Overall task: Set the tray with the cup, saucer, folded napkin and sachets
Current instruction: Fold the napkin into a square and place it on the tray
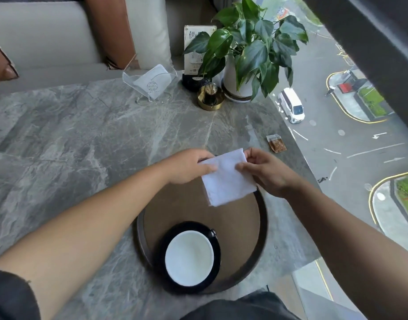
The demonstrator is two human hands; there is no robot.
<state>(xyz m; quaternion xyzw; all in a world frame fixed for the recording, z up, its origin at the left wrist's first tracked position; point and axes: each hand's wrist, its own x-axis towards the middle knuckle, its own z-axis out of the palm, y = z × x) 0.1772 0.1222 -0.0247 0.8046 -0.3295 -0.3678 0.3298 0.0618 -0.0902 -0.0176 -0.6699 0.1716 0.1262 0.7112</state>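
Tray (263, 229) on marble table (83, 139), window-side

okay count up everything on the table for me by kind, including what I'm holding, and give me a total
Tray: 1
Cup: 1
Saucer: 1
Napkin, held in both hands: 1
Sachet: 1
Napkin holder: 1
Toothpick holder: 1
Potted plant: 1
Sign stand: 1
Total: 9

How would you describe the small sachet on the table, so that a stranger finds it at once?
Start at the potted plant in the far right corner of the grey marble table, then follow the table's right edge toward the person. The sachet lies flat there, alone, beyond the right hand. It is the only small brown packet, with a clear top.
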